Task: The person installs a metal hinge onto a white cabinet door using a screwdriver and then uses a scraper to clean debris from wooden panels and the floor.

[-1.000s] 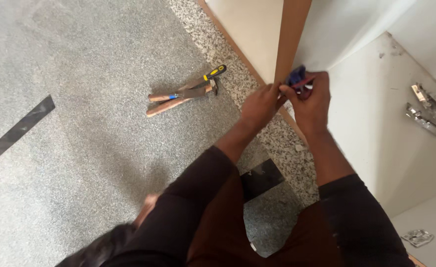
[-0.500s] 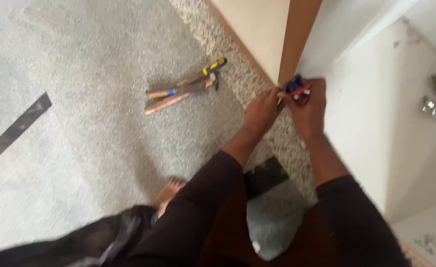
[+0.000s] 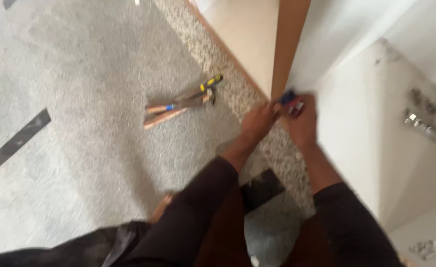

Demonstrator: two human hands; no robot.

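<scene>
Blue-and-red tool point(image 3: 291, 103), small and blurred, sits pinched at the foot of a brown wooden door edge point(image 3: 288, 47), where the wood meets the floor beside a white wall panel point(image 3: 356, 123). The person's right hand point(image 3: 303, 123) is closed around the tool, knuckles up, pressing it against the bottom corner of the door edge. The left hand point(image 3: 258, 124) reaches in from the other side, its fingers curled and touching the same corner just beside the tool; whether it grips anything cannot be told through the blur. Both forearms run up from dark sleeves at the bottom of the frame. On the speckled grey floor point(image 3: 79, 99), well apart to the left of the hands, lie a hammer with a wooden handle point(image 3: 176, 110) and a yellow-and-black handled tool point(image 3: 209, 83), crossing each other. A bare foot point(image 3: 161, 210) shows below the left arm, and a dark flat piece point(image 3: 262, 187) lies between the arms. Metal fittings point(image 3: 428, 121) rest on the white surface at far right.
</scene>
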